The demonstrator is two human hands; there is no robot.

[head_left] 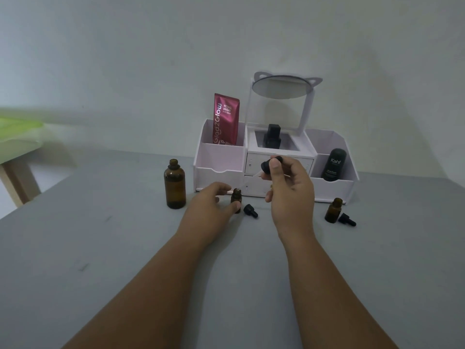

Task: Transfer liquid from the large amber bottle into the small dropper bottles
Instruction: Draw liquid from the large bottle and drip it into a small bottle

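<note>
I am steadying a small amber glass dropper bottle [236,200], upright and uncapped at frame centre, my left hand [210,203] pinching its sides. My right hand [289,187] is clamping a black rubber dropper cap [269,164] just above and right of its mouth, so it needs lowering down-left. The large open amber glass bottle [175,184] is standing left of my left hand.

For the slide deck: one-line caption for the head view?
Left hand steadies a small dropper bottle; right hand holds a dropper cap.
</note>
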